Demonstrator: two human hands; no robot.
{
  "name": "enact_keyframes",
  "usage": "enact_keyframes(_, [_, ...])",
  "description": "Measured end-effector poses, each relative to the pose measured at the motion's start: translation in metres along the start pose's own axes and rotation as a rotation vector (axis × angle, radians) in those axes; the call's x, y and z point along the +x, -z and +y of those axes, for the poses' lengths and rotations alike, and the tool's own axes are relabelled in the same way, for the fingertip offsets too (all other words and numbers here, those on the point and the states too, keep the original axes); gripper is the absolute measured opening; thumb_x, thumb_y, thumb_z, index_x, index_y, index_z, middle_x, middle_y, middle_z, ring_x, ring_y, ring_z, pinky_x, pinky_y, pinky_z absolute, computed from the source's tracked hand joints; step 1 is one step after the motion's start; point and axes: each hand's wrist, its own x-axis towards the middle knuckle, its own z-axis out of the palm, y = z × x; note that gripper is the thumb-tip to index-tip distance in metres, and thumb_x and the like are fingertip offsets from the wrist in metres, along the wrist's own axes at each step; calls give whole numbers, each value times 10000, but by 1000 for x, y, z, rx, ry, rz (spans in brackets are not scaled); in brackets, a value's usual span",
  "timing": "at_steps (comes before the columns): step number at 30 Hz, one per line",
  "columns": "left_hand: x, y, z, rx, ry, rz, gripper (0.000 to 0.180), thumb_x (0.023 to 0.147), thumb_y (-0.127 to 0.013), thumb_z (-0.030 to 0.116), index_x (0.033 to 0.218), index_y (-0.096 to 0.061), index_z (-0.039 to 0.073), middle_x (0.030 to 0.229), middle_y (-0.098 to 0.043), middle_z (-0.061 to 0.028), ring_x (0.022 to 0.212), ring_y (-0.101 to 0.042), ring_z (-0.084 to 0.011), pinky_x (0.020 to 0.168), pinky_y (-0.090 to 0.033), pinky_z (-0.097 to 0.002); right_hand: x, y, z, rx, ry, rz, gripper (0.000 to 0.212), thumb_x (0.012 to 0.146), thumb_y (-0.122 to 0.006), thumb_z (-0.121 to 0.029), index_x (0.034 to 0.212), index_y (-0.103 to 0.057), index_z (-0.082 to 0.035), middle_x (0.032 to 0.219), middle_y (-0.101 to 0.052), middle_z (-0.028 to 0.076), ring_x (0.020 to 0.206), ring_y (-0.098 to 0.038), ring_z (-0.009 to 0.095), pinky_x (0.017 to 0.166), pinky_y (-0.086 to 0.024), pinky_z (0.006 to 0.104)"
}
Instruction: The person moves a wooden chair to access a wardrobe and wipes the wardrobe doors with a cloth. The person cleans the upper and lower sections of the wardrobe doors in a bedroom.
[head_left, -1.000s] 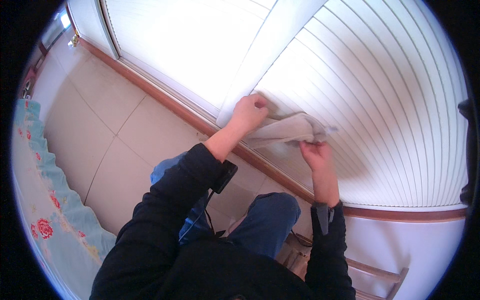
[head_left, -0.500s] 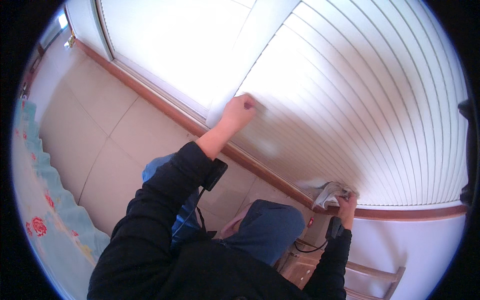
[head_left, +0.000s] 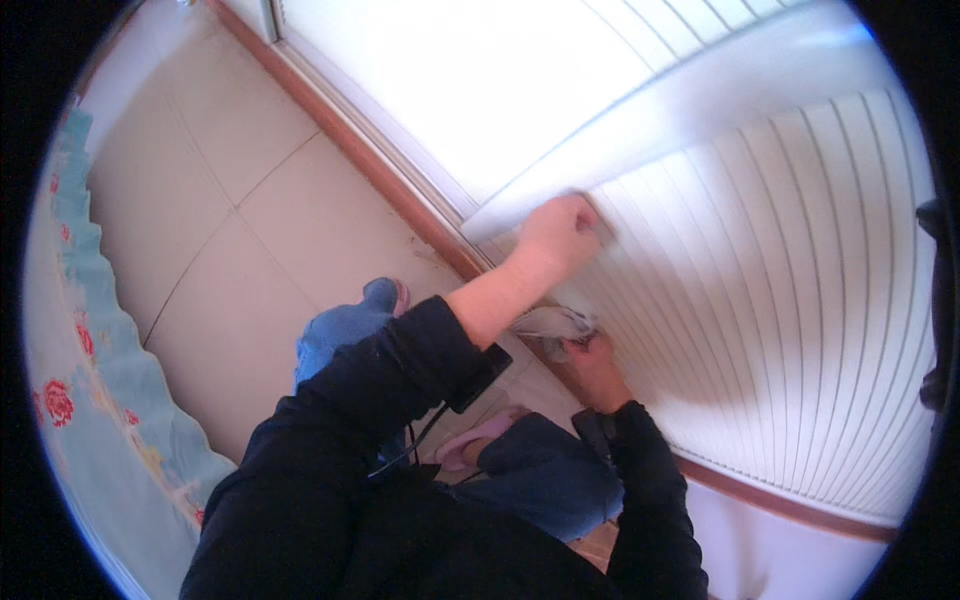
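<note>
My right hand [head_left: 593, 366] grips a crumpled greyish-white rag [head_left: 555, 326]. The rag lies low against the ribbed white sliding door panel [head_left: 720, 280], close to the brown wooden sill [head_left: 425, 232] at its foot. Farther up, my left hand [head_left: 562, 234] is curled into a fist beside the smooth edge strip of the same panel. Its fingers are slightly blurred, and nothing shows in them.
Pale floor tiles [head_left: 215, 265] spread out on the left, bordered by a light-blue ruffled cloth [head_left: 150, 410] with red flowers. My jeans-clad knee [head_left: 540, 475] and a pink slipper [head_left: 480, 437] are close below my hands. A metal track runs beside the sill.
My right hand has slid the rag leftward and up along the panel's foot, nearer my left hand. My left fist has shifted right. The whole view has turned and moved too.
</note>
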Motion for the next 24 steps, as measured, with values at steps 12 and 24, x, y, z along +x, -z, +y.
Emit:
enact_keyframes(12, [12,26,10,-108,99,-13,117,708,-555,117,732,-633,32,770,-627,-163,758,-610,-309,692,-486,-355,41,-154,-168,1152,-239,-460,312,870,-458,-183,1136,-477,-20,1117,-545,115,968,-558,252,853,-455,375])
enact_keyframes(24, [12,22,7,-309,36,173,108,755,-568,54,818,-621,-16,700,-596,-38,637,-530,-99,581,-425,-221,-89,-35,-261,683,235,181,236,844,-506,-179,1002,-572,-16,976,-593,72,896,-565,155,792,-458,294])
